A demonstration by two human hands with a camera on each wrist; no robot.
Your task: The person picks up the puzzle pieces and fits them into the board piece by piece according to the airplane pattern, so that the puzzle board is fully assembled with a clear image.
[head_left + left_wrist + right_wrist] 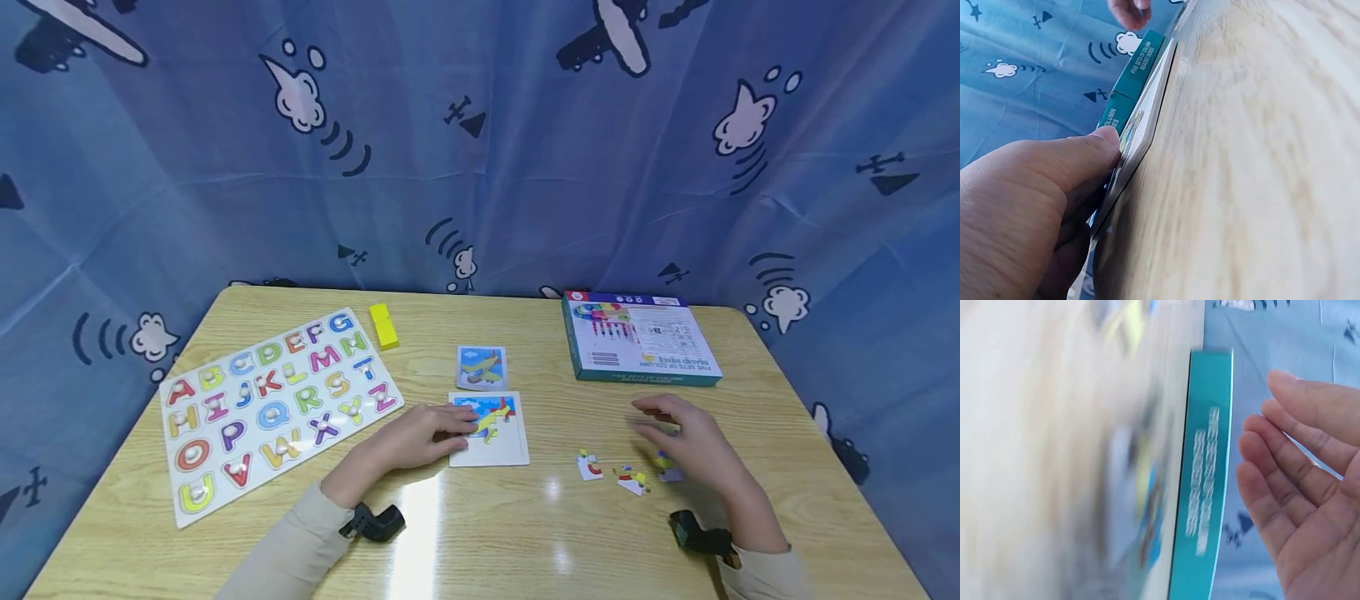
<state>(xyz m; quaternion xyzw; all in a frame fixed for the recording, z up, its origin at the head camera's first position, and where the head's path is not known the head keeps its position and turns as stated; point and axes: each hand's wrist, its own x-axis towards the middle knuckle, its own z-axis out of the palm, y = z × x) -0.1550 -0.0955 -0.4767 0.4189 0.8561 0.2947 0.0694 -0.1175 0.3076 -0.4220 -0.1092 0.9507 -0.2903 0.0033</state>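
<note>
Teal-edged box [641, 342] beyond puzzle pieces [632, 481]

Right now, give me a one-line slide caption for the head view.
Left hand rests on a partly filled airplane puzzle; right hand hovers near loose pieces, alphabet board alongside.

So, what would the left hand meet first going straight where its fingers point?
The left hand would likely meet the plane picture on the square board just ahead, though height is unclear.
</note>
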